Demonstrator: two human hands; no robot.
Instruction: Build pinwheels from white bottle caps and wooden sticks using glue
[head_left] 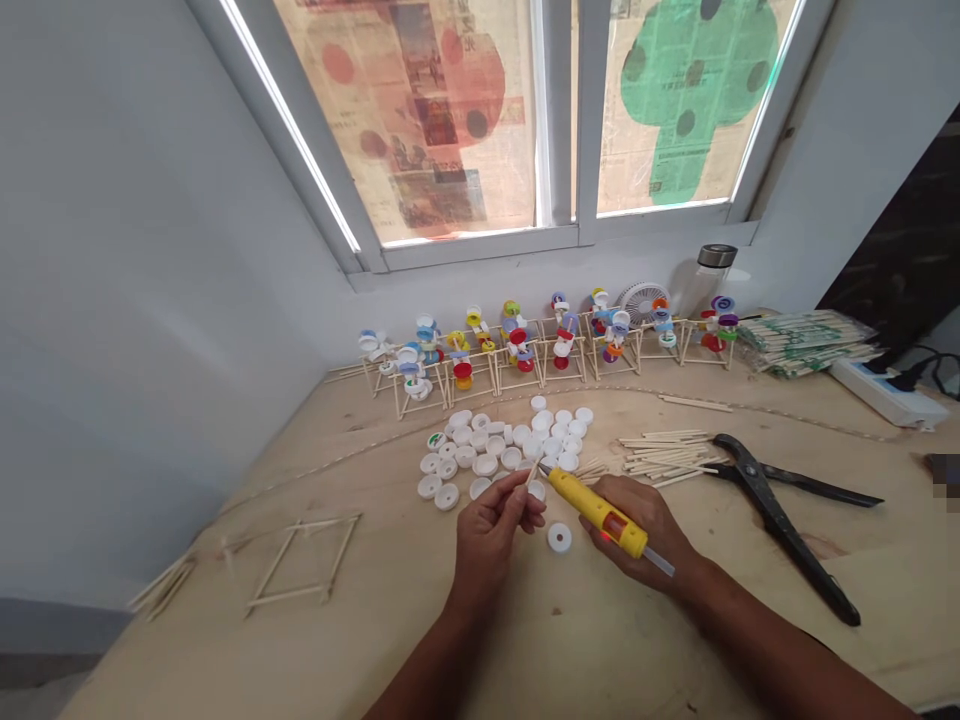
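Observation:
Pinched in the fingers of my left hand [495, 525] is a short wooden stick [533, 472], held tilted upward. My right hand [646, 520] is wrapped round a yellow hot glue gun [592, 505] with a clear glue stick [660, 562] poking from its back end. The glue gun's nozzle [546, 467] is at the tip of the stick; whether they touch I cannot tell. Between my hands a white bottle cap [559, 538] with a hole in its middle lies on the wooden table [555, 650]. A pile of white bottle caps [485, 464] sits just beyond my left hand.
Small stick frames with coloured caps [517, 350] line the back. Loose sticks [667, 455] and black pliers [780, 510] lie at right. A bare stick frame [296, 565] stands at left. Behind are a power strip [889, 393], bagged sticks [802, 340], a fan [645, 303] and a bottle [709, 285].

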